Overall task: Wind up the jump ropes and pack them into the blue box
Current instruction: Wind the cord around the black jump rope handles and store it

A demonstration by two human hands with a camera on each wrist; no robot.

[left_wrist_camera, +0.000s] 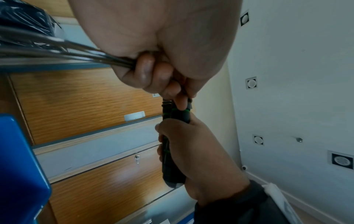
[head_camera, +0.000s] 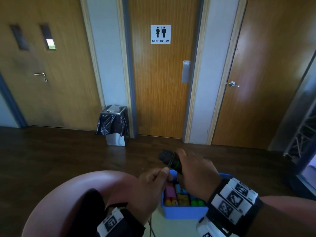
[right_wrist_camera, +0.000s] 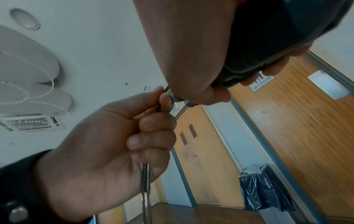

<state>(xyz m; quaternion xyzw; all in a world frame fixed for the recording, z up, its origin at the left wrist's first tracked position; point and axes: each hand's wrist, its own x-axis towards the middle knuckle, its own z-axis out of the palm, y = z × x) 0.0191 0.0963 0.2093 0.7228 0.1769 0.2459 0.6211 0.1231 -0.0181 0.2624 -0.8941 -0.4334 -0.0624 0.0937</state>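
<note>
Jump-rope handles, two black cylinders with green bands [head_camera: 172, 162], sit together in the right hand [head_camera: 196, 170], whose fingers curl fully around them at about 12 o'clock from the blue plastic box [head_camera: 184, 212]. The left hand [head_camera: 150, 189], at 9 o'clock of the right, pinches the thin dark cord [head_camera: 171, 161] between thumb and forefinger, with the other fingers curled over it. In the left wrist view several strands of cord [left_wrist_camera: 67, 50] fan out from that fist.

The box already holds bright pink, yellow and green items, and sits beside a round pink seat [head_camera: 56, 199] at its 9 o'clock.

Likely risks, as a judgement: the springy cord could slip from the narrow pinch and the loops uncoil; slack hanging down towards 6 o'clock may tangle; and a loose bundle may not fit among the box's contents.
</note>
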